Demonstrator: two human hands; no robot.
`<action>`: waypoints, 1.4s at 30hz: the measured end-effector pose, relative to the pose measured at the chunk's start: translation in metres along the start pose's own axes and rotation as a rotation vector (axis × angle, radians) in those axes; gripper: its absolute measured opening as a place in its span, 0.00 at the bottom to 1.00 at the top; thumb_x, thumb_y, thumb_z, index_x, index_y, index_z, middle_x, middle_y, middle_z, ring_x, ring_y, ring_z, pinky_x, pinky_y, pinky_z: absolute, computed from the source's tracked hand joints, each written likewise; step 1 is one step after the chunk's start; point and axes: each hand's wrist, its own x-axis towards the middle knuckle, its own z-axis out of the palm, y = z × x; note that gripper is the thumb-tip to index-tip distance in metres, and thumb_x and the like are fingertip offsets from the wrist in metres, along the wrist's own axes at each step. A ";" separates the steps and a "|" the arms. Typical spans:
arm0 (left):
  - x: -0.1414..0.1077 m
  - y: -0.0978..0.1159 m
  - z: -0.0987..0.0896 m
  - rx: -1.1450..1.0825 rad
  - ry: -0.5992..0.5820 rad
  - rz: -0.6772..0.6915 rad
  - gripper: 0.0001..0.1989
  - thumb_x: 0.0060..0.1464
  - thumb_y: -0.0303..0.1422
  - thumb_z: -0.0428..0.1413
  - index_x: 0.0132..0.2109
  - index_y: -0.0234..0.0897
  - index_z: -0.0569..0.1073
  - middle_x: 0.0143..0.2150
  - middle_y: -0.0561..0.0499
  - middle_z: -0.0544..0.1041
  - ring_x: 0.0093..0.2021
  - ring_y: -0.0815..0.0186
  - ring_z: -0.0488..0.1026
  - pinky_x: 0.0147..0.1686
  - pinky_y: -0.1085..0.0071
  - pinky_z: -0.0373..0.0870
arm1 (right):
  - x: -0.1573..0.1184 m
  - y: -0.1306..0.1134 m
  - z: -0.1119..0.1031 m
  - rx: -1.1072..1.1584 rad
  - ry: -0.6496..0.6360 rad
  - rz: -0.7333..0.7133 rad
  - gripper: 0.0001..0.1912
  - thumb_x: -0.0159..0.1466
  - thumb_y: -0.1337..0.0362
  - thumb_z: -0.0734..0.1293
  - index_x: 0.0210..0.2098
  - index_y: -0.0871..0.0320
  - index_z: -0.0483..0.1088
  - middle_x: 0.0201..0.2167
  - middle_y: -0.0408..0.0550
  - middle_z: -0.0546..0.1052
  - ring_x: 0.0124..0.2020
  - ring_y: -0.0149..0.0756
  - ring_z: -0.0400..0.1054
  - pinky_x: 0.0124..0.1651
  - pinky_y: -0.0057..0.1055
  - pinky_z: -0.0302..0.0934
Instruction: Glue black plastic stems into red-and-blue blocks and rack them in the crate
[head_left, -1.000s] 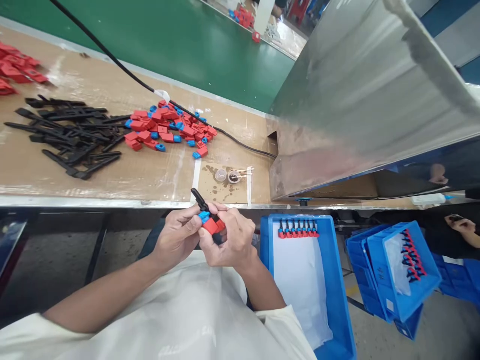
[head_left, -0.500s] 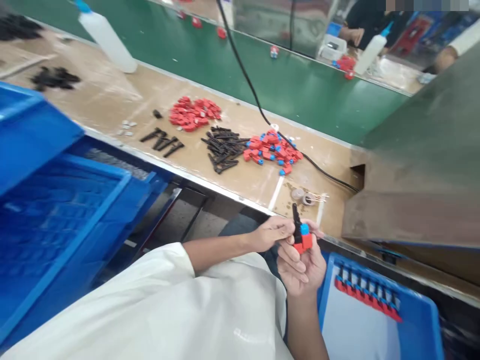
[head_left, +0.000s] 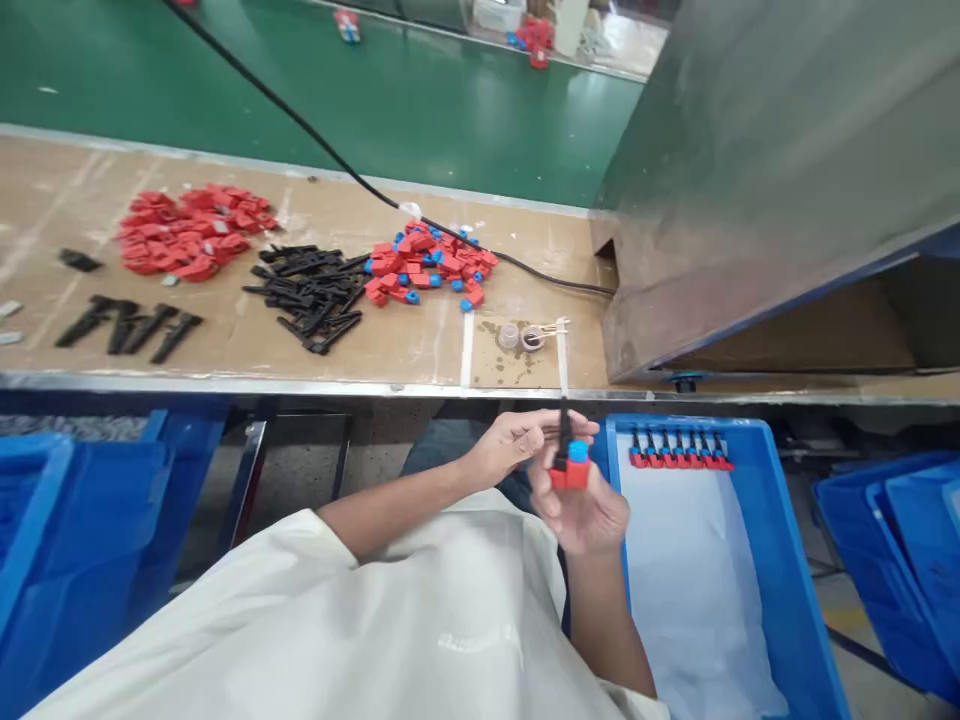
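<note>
The head view shows the right hand (head_left: 581,505) with its fingers curled in around the red base of a piece (head_left: 570,472), pinching it in front of the person's body, just left of a blue tray (head_left: 799,580). The piece is upright: red at the bottom, a blue part on top of that, a black stem rising beside the blue. The left hand (head_left: 514,442) is mostly spread, its fingers nearly straight behind the stem and its thumb apart from them; whether its fingertips touch the piece, I cannot tell.

The tray has a white liner (head_left: 690,560) over its floor. Along its far end stands one row of seven like pieces (head_left: 679,455), set side by side, red ends toward the person and black stems pointing at the far wall.

On the bench (head_left: 420,355), two small cups stand side by side on a stained patch. The left cup (head_left: 508,336) looks clear; the right cup (head_left: 532,340) has something dark in it, and thin swabs (head_left: 553,330) lie across its rim.

Farther right are more blue bins (head_left: 855,530), their contents out of sight. At the left edge, blue crates (head_left: 112,490) stand below the bench, with speckled grey material (head_left: 86,428) beside them. Across the green panel (head_left: 465,120), a pale box (head_left: 499,14) shows only partly, its contents too unclear to name.
</note>
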 end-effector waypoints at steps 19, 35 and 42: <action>0.015 -0.026 -0.004 0.183 -0.166 -0.370 0.26 0.52 0.50 0.64 0.49 0.33 0.79 0.47 0.38 0.81 0.48 0.59 0.79 0.51 0.63 0.72 | -0.015 0.050 -0.239 -1.394 0.953 -0.077 0.32 0.59 0.39 0.61 0.43 0.62 0.74 0.44 0.59 0.71 0.35 0.41 0.67 0.43 0.44 0.65; 0.005 -0.041 -0.014 0.175 -0.123 -0.420 0.27 0.50 0.52 0.64 0.46 0.34 0.79 0.44 0.41 0.81 0.43 0.64 0.78 0.48 0.66 0.71 | -0.013 0.068 -0.270 -1.482 1.018 -0.213 0.21 0.68 0.48 0.66 0.49 0.60 0.69 0.44 0.48 0.73 0.37 0.32 0.69 0.42 0.36 0.69; -0.004 -0.045 -0.017 0.165 -0.104 -0.422 0.27 0.49 0.54 0.64 0.45 0.34 0.80 0.43 0.42 0.81 0.41 0.65 0.77 0.46 0.68 0.70 | -0.017 0.069 -0.272 -1.494 1.014 -0.175 0.19 0.68 0.50 0.66 0.46 0.60 0.70 0.42 0.47 0.73 0.37 0.32 0.69 0.42 0.35 0.68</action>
